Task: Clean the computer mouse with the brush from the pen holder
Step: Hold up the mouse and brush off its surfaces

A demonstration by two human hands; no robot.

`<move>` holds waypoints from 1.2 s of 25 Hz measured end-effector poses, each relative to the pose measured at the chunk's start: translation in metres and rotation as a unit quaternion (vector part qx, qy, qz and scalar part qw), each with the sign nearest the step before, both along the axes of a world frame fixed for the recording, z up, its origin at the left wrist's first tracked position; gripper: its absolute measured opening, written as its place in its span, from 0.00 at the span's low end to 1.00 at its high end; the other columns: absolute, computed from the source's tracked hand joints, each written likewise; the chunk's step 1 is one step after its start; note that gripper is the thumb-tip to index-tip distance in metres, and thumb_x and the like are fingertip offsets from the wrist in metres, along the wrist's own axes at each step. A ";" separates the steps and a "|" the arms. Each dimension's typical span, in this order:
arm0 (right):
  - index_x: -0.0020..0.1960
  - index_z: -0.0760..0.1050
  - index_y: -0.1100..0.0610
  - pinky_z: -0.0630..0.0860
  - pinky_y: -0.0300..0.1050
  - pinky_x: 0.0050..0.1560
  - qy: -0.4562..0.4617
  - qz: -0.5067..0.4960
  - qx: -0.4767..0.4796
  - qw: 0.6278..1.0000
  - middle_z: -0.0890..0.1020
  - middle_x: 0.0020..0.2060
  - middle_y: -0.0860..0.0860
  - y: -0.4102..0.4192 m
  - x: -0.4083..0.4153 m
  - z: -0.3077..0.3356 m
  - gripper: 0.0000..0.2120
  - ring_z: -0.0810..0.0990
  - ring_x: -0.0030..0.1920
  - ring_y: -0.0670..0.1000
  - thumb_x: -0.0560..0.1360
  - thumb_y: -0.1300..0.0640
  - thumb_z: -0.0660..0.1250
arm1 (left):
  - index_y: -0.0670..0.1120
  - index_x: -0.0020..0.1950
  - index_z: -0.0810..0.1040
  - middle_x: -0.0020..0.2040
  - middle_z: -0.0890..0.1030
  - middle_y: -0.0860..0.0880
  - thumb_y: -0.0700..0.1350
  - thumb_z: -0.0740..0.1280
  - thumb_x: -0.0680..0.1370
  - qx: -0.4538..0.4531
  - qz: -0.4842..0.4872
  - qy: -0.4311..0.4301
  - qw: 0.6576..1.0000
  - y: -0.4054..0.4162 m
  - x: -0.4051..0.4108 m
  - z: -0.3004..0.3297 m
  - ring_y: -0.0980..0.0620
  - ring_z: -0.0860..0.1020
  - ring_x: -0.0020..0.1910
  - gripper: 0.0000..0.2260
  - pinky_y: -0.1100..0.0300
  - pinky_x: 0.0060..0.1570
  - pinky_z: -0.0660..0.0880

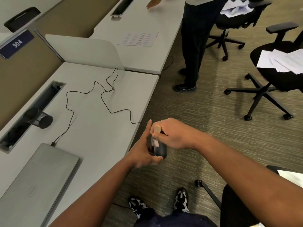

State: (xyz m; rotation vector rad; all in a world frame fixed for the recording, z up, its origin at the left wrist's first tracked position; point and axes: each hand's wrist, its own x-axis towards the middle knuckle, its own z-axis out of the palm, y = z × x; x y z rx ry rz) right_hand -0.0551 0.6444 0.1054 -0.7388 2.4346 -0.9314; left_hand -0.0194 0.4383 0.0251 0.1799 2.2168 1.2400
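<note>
Both forearms reach in from the bottom edge and meet just past the worktop's (101, 131) front edge, over the carpet. Left hand (142, 149) cups the black mouse (159, 150) from below, fingers curled round it, grip closed on it. Right hand (173, 133) pinches the wooden handle of the small brush (156, 135), grip tight, with the pale bristles touching the top of the mouse. From the mouse a thin cable (101, 95) loops back across the worktop to a closed grey laptop (37, 182) at the near left corner. A black mesh pen holder (39, 117) stands near the back edge.
</note>
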 end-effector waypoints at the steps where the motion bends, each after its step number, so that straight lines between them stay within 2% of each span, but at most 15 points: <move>1: 0.49 0.79 0.50 0.80 0.53 0.46 0.016 -0.014 -0.012 1.000 0.84 0.42 0.46 0.002 -0.001 -0.001 0.10 0.82 0.43 0.47 0.84 0.48 0.63 | 0.70 0.84 0.35 0.83 0.60 0.65 0.42 0.84 0.70 0.000 0.002 -0.001 1.000 -0.001 0.000 -0.001 0.60 0.65 0.80 0.66 0.51 0.74 0.75; 3: 0.50 0.81 0.47 0.78 0.43 0.43 -0.018 -0.052 -0.091 0.994 0.85 0.40 0.45 0.006 -0.002 -0.004 0.05 0.82 0.42 0.44 0.83 0.50 0.67 | 0.72 0.82 0.32 0.74 0.60 0.81 0.43 0.85 0.70 0.001 0.009 -0.004 1.000 -0.004 0.000 -0.003 0.72 0.66 0.73 0.68 0.61 0.67 0.79; 4: 0.50 0.82 0.46 0.78 0.40 0.41 -0.055 -0.068 -0.139 0.986 0.86 0.40 0.47 0.010 -0.003 -0.005 0.03 0.83 0.40 0.44 0.82 0.51 0.70 | 0.73 0.81 0.30 0.69 0.60 0.86 0.43 0.85 0.70 0.005 0.013 -0.004 1.000 -0.006 -0.001 -0.004 0.78 0.67 0.68 0.68 0.68 0.61 0.79; 5: 0.49 0.83 0.47 0.79 0.40 0.40 -0.090 -0.077 -0.176 0.977 0.86 0.39 0.50 0.013 -0.004 -0.005 0.02 0.84 0.39 0.46 0.80 0.52 0.72 | 0.74 0.80 0.29 0.68 0.60 0.87 0.42 0.85 0.70 0.010 0.018 -0.004 1.000 -0.008 -0.001 -0.005 0.80 0.68 0.64 0.69 0.72 0.56 0.79; 7: 0.49 0.85 0.50 0.79 0.41 0.39 -0.145 -0.072 -0.209 0.964 0.87 0.38 0.54 0.020 -0.005 -0.007 0.00 0.84 0.37 0.49 0.78 0.55 0.75 | 0.75 0.78 0.26 0.75 0.63 0.75 0.41 0.85 0.70 0.018 0.033 0.002 0.999 -0.009 -0.001 -0.005 0.73 0.73 0.63 0.71 0.70 0.53 0.80; 9: 0.48 0.86 0.52 0.79 0.43 0.38 -0.180 -0.055 -0.209 0.960 0.86 0.37 0.55 0.023 -0.005 -0.008 0.01 0.82 0.36 0.50 0.78 0.55 0.76 | 0.77 0.75 0.25 0.80 0.64 0.58 0.40 0.85 0.69 0.024 0.056 0.017 0.998 -0.008 0.000 -0.002 0.61 0.80 0.64 0.72 0.61 0.56 0.84; 10: 0.47 0.86 0.53 0.80 0.44 0.39 -0.186 -0.051 -0.200 0.961 0.86 0.38 0.56 0.023 -0.005 -0.010 0.02 0.82 0.37 0.50 0.78 0.56 0.76 | 0.78 0.75 0.24 0.80 0.64 0.54 0.41 0.84 0.68 0.028 0.065 0.027 0.997 -0.007 0.001 -0.001 0.54 0.82 0.65 0.72 0.55 0.59 0.84; 12: 0.47 0.86 0.53 0.81 0.47 0.42 -0.176 -0.066 -0.180 0.966 0.86 0.38 0.55 0.022 -0.002 -0.014 0.03 0.82 0.37 0.49 0.79 0.56 0.75 | 0.77 0.74 0.23 0.79 0.66 0.51 0.42 0.84 0.67 0.029 0.072 0.047 0.996 -0.005 0.002 0.002 0.47 0.82 0.66 0.73 0.48 0.64 0.83; 14: 0.46 0.85 0.50 0.80 0.46 0.43 -0.119 -0.095 -0.148 0.977 0.85 0.36 0.46 0.022 -0.003 -0.018 0.04 0.81 0.37 0.43 0.80 0.54 0.73 | 0.77 0.74 0.23 0.80 0.65 0.50 0.42 0.85 0.67 0.021 0.075 0.056 0.995 -0.005 0.001 0.002 0.43 0.81 0.68 0.73 0.47 0.65 0.83; 17: 0.47 0.83 0.46 0.72 0.34 0.39 0.015 -0.158 -0.135 0.978 0.82 0.37 0.34 0.019 0.000 -0.025 0.05 0.79 0.38 0.37 0.82 0.51 0.70 | 0.79 0.73 0.23 0.81 0.65 0.51 0.42 0.86 0.67 0.025 0.081 0.055 0.995 -0.007 0.001 -0.001 0.38 0.82 0.64 0.73 0.55 0.53 0.85; 19: 0.50 0.82 0.48 0.74 0.35 0.38 0.040 -0.204 -0.167 0.964 0.83 0.37 0.36 0.020 0.005 -0.031 0.07 0.81 0.39 0.39 0.84 0.51 0.67 | 0.79 0.74 0.25 0.79 0.65 0.53 0.43 0.86 0.66 0.038 0.084 0.051 0.994 -0.008 0.002 -0.002 0.39 0.84 0.61 0.73 0.59 0.47 0.84; 21: 0.54 0.82 0.49 0.82 0.50 0.44 0.027 -0.225 -0.158 0.961 0.85 0.38 0.44 0.019 0.011 -0.038 0.10 0.84 0.41 0.46 0.85 0.48 0.64 | 0.80 0.74 0.26 0.77 0.66 0.55 0.44 0.86 0.66 0.053 0.089 0.048 0.993 -0.009 0.002 -0.002 0.42 0.85 0.58 0.72 0.61 0.46 0.84; 23: 0.58 0.82 0.50 0.83 0.58 0.50 -0.002 -0.220 -0.138 0.966 0.85 0.41 0.47 0.016 0.016 -0.044 0.11 0.85 0.45 0.51 0.85 0.46 0.63 | 0.80 0.74 0.27 0.76 0.67 0.56 0.45 0.86 0.65 0.057 0.095 0.053 0.992 -0.009 0.003 -0.002 0.42 0.85 0.58 0.72 0.62 0.46 0.84; 25: 0.59 0.82 0.49 0.82 0.59 0.53 -0.026 -0.211 -0.140 0.967 0.86 0.44 0.47 0.013 0.020 -0.048 0.11 0.86 0.49 0.50 0.85 0.47 0.63 | 0.80 0.74 0.27 0.75 0.67 0.57 0.45 0.86 0.66 0.059 0.100 0.054 0.992 -0.009 0.003 0.000 0.42 0.84 0.60 0.72 0.60 0.48 0.84; 30: 0.68 0.80 0.51 0.81 0.56 0.61 -0.079 -0.233 -0.175 0.953 0.85 0.55 0.45 0.004 0.030 -0.053 0.13 0.83 0.58 0.49 0.85 0.51 0.64 | 0.79 0.76 0.28 0.73 0.67 0.63 0.46 0.86 0.65 0.067 0.102 0.043 0.992 -0.006 0.004 -0.001 0.49 0.86 0.57 0.71 0.60 0.48 0.84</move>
